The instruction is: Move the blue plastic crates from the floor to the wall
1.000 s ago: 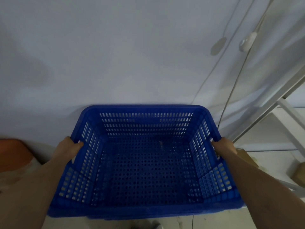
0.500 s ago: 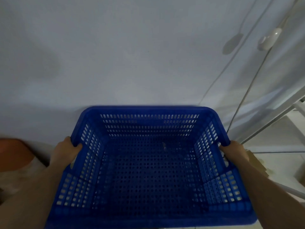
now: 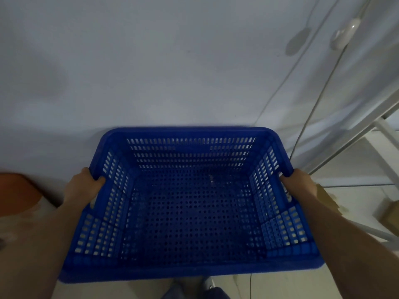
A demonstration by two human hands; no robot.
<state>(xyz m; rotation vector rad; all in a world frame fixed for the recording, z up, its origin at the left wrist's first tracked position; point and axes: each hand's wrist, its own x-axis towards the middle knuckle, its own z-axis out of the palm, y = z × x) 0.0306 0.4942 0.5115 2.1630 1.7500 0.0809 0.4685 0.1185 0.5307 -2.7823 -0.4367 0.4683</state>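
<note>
In the head view, a person is holding a blue perforated plastic crate (image 3: 190, 203) out in front of the body, open top facing up and nothing lying inside it. The left hand (image 3: 83, 188) is gripping the crate's left rim, thumb hooked over the edge and pressing on the inner wall, the other fingers hidden beneath the rim. The right hand (image 3: 299, 186) is clasping the right rim in the same manner, thumb lying over the top edge, the fingers out of sight below it. The crate's far rim is sitting just beside the pale plain wall (image 3: 172, 61); whether it is touching cannot be told. To the far right a thin grey cord (image 3: 311, 113) is hanging down the wall from a small white oval switch (image 3: 345, 35). Further right, a white metal frame (image 3: 367, 126) is slanting across the corner. At the left edge, an orange rounded object (image 3: 15, 190) is showing low against the wall, too cropped to identify.
</note>
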